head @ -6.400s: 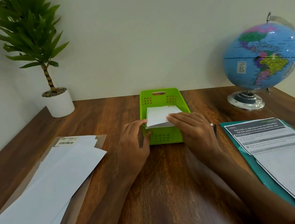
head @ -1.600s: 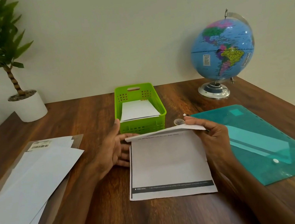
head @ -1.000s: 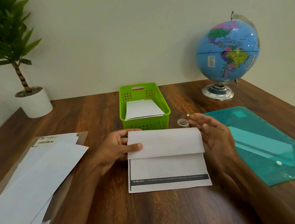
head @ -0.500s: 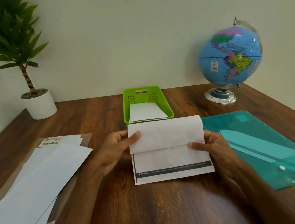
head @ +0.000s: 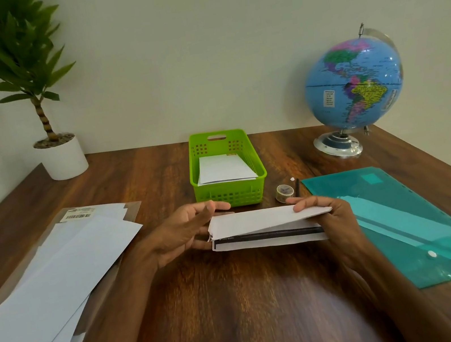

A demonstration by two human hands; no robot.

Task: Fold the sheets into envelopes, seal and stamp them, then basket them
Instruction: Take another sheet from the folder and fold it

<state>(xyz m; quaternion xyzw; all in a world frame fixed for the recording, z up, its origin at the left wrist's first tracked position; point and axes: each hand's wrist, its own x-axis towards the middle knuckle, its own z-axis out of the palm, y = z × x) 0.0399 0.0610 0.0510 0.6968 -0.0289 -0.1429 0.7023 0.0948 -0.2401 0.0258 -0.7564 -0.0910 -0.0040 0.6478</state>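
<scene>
Half a second back the sheet (head: 266, 228) lay flat on the counter (head: 240, 302) with only its top third folded down; now it is lifted off the wood and doubled again into a narrow strip, the printed black band showing on the lower layer beneath the white upper flap.

Its long axis runs straight across, from one hand to the other. The right hand (head: 332, 218) grips the strip's right end, fingers laid over the top flap and the rest of the hand curled beneath, so that end is firmly pinched. The left hand (head: 182, 233) is at the left end, fingers relaxed and spread; the lower fingers seem to touch the corner from underneath, but it has no real hold there. The layers gape a little on the left, closed tighter on the right.

So the next move, I would judge, is a crease run along the strip, and the free left hand is the one placed to do it, sweeping toward the right hand.

Beyond the left hand's fingertips stands the green basket (head: 254, 192), a folded paper already inside. Just beyond the right hand's fingertips sit a roll of tape (head: 284, 192) and a dark pen (head: 297, 187); the teal folder (head: 436, 225) lies to that hand's outer side. A heap of white envelopes (head: 44, 290) lies well out past the left forearm.
</scene>
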